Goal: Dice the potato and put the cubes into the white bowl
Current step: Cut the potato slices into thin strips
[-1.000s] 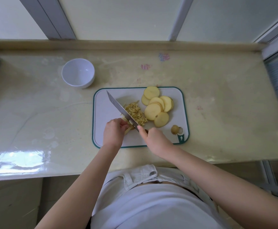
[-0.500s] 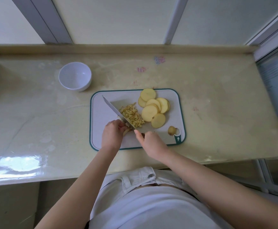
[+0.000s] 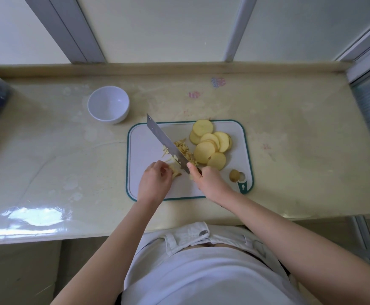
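Though cut bits [image 3: 185,150] pile up, slices [image 3: 210,144] wait whole | white bowl [image 3: 96,106] empty | left hand [image 3: 155,183] pinches strips [image 3: 175,171], right hand [image 3: 210,183] grips knife [image 3: 166,142]

This is a home kitchen, as far as I can see: I stand at a pale, glossy stone-look counter [image 3: 289,150] with a raised lip along its back, set right under frosted window panes [image 3: 157,25] in grey frames. On it lies my white cutting board [image 3: 140,155] with a green rim, bearing round potato slices [image 3: 204,151], a heap of cut potato strips [image 3: 183,148] and a cleaver [image 3: 164,139], with a small white bowl [image 3: 108,104] just beyond the board's far left corner. Faint water marks and small coloured smudges [image 3: 218,82] dot the worktop.
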`<state>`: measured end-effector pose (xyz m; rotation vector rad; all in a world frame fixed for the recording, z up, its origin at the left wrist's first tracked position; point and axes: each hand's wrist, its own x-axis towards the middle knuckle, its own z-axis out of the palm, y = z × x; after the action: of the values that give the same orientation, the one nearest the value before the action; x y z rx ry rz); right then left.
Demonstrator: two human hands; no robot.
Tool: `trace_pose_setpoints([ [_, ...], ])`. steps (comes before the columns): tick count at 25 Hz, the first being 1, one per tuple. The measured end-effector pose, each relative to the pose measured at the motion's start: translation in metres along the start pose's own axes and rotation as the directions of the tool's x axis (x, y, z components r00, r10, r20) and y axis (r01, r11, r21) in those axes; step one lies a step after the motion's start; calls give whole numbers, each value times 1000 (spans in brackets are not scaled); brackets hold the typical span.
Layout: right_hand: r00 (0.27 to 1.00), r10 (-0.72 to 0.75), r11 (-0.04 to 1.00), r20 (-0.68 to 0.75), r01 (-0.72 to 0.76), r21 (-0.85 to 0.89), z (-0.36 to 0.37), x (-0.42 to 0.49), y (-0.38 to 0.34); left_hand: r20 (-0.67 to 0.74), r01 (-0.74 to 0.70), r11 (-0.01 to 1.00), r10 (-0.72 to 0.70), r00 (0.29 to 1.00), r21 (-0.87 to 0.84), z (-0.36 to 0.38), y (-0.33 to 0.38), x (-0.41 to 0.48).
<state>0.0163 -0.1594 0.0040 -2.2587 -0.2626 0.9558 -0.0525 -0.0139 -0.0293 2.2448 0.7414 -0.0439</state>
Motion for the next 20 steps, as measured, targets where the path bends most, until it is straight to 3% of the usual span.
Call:
trace_pose_setpoints([
  [4, 1000, 6, 1000, -3, -6, -9, -1, -4, 2, 97, -58, 990, 45, 994, 131, 0, -4, -4],
  [7, 1000, 9, 1000, 14, -9, -20, -2, -11, 4, 80, -61, 973, 44, 996, 223, 2, -5, -4],
  [20, 999, -12, 996, 42, 16, -83, 5, -16, 4, -1, -56, 993, 56, 998, 102, 2, -9, -2],
])
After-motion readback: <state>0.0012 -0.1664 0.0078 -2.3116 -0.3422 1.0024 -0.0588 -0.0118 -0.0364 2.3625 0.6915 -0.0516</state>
